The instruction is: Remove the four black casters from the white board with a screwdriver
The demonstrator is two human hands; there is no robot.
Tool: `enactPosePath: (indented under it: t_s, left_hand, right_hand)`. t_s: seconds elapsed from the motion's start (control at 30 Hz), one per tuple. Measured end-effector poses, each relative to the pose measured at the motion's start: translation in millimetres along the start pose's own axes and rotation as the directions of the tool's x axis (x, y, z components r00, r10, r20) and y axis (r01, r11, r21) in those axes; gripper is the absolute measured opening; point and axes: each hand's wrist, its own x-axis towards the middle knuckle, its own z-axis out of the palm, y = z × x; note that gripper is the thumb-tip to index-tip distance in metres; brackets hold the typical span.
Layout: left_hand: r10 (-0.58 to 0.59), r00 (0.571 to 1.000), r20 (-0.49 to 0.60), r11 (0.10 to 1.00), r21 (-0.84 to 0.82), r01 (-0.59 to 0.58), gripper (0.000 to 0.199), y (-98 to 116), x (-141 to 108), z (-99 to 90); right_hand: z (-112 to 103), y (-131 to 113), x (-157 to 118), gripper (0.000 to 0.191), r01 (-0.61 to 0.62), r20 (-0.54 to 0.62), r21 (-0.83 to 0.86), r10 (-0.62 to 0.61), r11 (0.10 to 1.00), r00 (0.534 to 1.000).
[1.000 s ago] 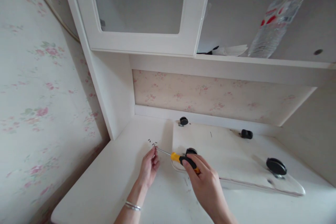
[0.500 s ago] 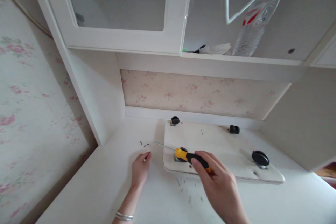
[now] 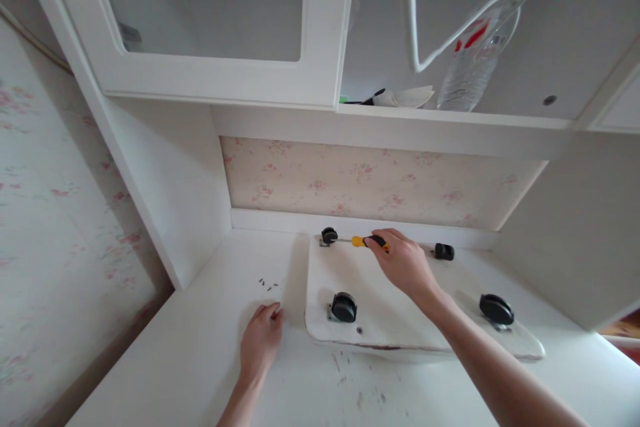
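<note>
My right hand (image 3: 403, 260) grips a yellow and black screwdriver (image 3: 359, 241), its shaft pointing left at the black caster (image 3: 329, 235) on the far left corner of a white board (image 3: 390, 300). Other black casters stand at the near left (image 3: 344, 307), far right (image 3: 444, 251) and near right (image 3: 497, 309). My left hand (image 3: 261, 340) rests on the white desk (image 3: 200, 347) left of the board, fingertips pinched together; what they hold, if anything, is too small to name. Several small dark screws (image 3: 269, 285) lie just beyond it.
Overhead, a white cabinet (image 3: 320, 85) has an open compartment with a clear plastic bottle (image 3: 467, 67) and folded paper (image 3: 411, 97). A white cable (image 3: 413, 20) hangs in front. Floral wallpaper (image 3: 60, 213) covers the left wall.
My right hand and the screwdriver have moved away from my left hand, up to the far left caster. My left hand has shifted slightly down and left. The camera view has moved a little.
</note>
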Motion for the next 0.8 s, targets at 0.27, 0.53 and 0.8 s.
enactPosePath:
  t_s: [0.27, 0.53, 0.8]
  left_hand:
    - [-0.016, 1.0, 0.027, 0.999, 0.042, 0.015, 0.035, 1.9, 2.5, -1.1]
    - [-0.039, 0.998, 0.04, 0.998, 0.052, 0.037, 0.033, 4.3, 2.0, -2.0]
    - [-0.048, 0.997, 0.057, 0.997, 0.068, 0.044, 0.03, 4.2, 1.0, -0.5]
  right_hand:
    - [13.5, -13.9, 29.6, 0.026, 0.082, 0.055, -0.03, -0.08, 0.996, 0.995]
    - [7.8, -18.4, 31.4, 0.024, 0.107, 0.084, -0.06, -0.102, 0.992, 0.991]
    - [0.7, -9.7, 33.7, 0.028, 0.084, 0.082, -0.14, -0.073, 0.987, 0.994]
